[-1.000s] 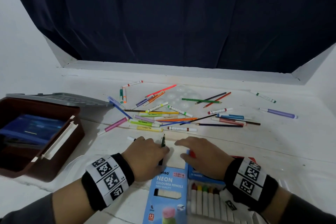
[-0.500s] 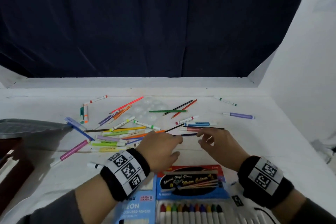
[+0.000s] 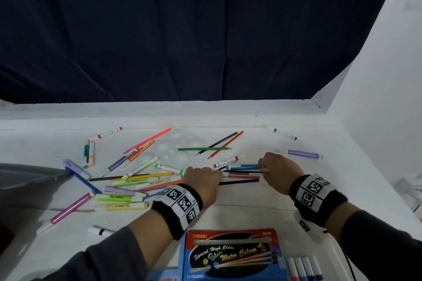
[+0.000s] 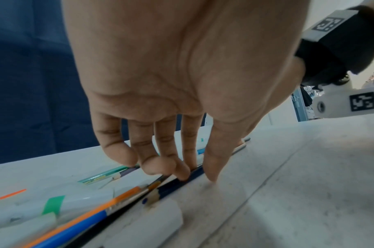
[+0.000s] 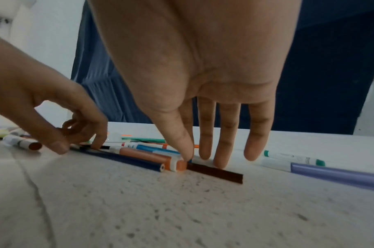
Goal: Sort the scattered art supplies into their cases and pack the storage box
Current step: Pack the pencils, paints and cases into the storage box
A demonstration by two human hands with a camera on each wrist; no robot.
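Head camera looks down and forward over the white table (image 3: pixel 251 212) toward the curtain at 12 o'clock. Each wrist camera sits low, close under its palm, facing the fingers. All three share the dark blue pencil (image 3: pixel 238 182) (image 4: pixel 181 182) (image 5: pixel 118 158), probably the same one.
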